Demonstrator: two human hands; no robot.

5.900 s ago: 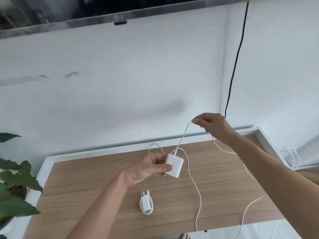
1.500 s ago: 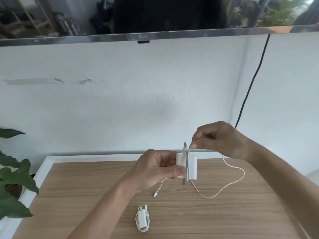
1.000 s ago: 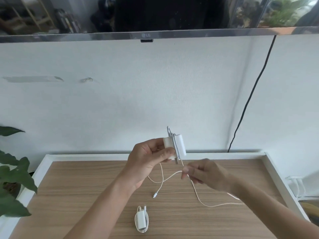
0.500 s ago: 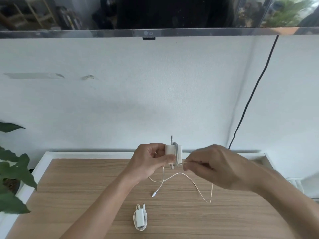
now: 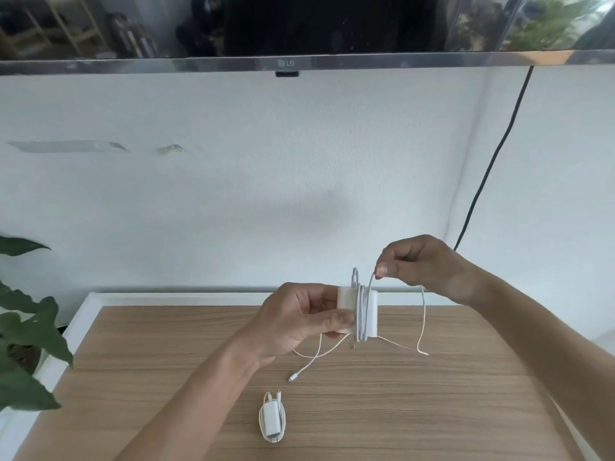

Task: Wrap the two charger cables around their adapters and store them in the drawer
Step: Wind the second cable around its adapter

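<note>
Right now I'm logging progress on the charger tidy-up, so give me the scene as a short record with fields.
left hand: grips the big adapter above the table
right hand: pinches the cable above the adapter
cable: several turns around the adapter, a loose tail hanging
small charger: on the table, already wrapped
drawer: not in view

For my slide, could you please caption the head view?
Left hand holds white square adapter; right hand winds thin white cable.
</note>
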